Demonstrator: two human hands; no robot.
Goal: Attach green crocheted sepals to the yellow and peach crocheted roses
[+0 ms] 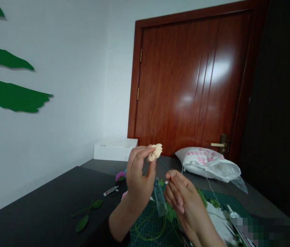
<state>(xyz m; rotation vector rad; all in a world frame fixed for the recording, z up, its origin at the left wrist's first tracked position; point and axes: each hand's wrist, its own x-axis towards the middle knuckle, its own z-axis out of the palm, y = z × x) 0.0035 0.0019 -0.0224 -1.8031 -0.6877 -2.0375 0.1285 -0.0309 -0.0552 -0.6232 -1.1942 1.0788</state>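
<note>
A cream-coloured flower head (155,153), with a ruffled surface, is pinched between the thumb and fingers of my left hand (140,171). From its underside a thin green stem (164,165) slants down to the right. My right hand (183,195) grips that stem between thumb and forefinger, its other fingers curled in. Both hands are raised over a green cutting mat (145,223). Below and between them lie a clear plastic strip (160,199), green leaves (170,213) and looping green cord (151,236).
On the dark table (44,206) at left are a leafy sprig (83,223), a small glue tube (110,191) and a purple flower (120,176). A white box (111,149) and a stuffed white sack (206,163) stand at the back, before a wooden door (181,85).
</note>
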